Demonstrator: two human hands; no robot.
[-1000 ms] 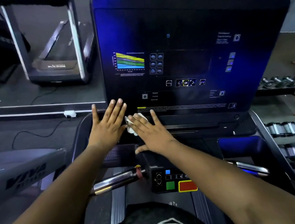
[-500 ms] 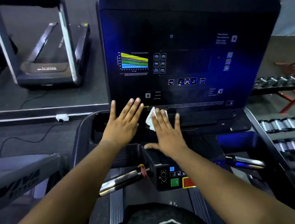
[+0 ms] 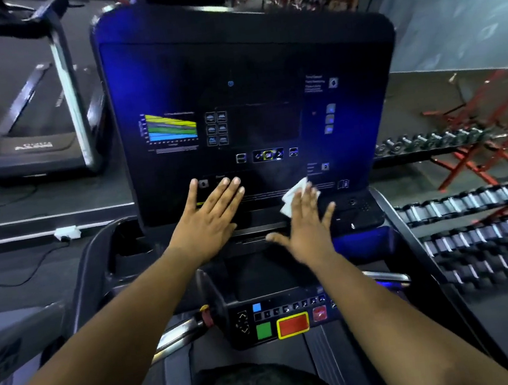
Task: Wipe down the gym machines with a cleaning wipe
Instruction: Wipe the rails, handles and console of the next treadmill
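The tall glossy treadmill console panel (image 3: 248, 66) is black with a deep blue sheen along its left and right sides. On it, a small printed chart (image 3: 172, 129) runs in bands of yellow, green, grey and light blue. The crumpled cleaning wipe (image 3: 294, 194) is white. The lower black control strip (image 3: 289, 318) carries a green square button (image 3: 264, 331), a red rectangular button (image 3: 293, 325) edged in yellow, and a small blue square (image 3: 256, 307). The rows of dumbbells (image 3: 478, 227) are black and silver, beside a red metal frame (image 3: 475, 148). The wall plug (image 3: 67, 233) is white.
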